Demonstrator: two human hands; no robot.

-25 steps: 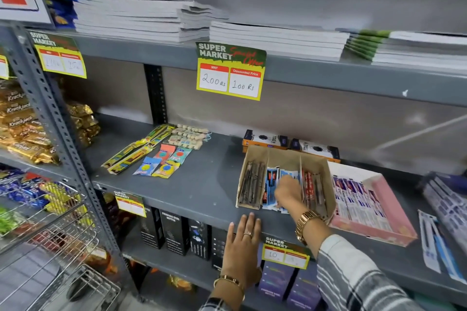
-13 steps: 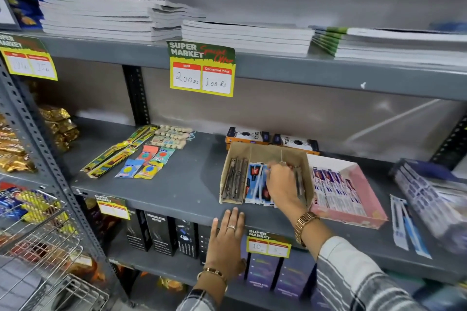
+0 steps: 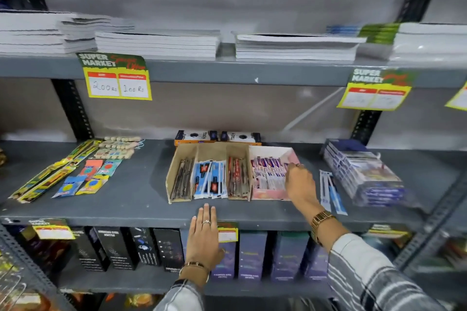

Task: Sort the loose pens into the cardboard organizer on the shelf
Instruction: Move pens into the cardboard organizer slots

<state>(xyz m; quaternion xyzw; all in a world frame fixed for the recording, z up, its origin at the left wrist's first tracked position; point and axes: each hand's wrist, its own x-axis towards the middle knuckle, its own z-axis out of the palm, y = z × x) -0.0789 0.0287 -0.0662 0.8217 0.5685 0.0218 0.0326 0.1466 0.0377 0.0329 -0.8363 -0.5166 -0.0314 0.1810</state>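
Observation:
The cardboard organizer (image 3: 174,177) stands on the middle grey shelf (image 3: 126,207). Its left slot holds dark pens, its middle slot blue-and-white packed pens (image 3: 209,179), and its right slot red and dark pens (image 3: 237,177). A pink box (image 3: 267,195) of purple-white pens touches its right side. My right hand (image 3: 299,184) lies over the pink box's right edge, fingers curled onto those pens; what is under them is hidden. Two loose blue-white pen packs (image 3: 331,192) lie on the shelf right of that hand. My left hand (image 3: 204,237) rests flat on the shelf's front edge, holding nothing.
A pile of purple packs (image 3: 364,177) sits at the shelf's right end. Orange-black boxes (image 3: 217,137) stand behind the organizer, and pencil and eraser packs (image 3: 75,174) lie to the left. Notebooks (image 3: 156,44) are stacked on the upper shelf; dark boxes (image 3: 113,247) line the lower one.
My right hand left the organizer's right slot and moved right onto the pink box. The view swung to the right. My left hand stayed on the shelf edge.

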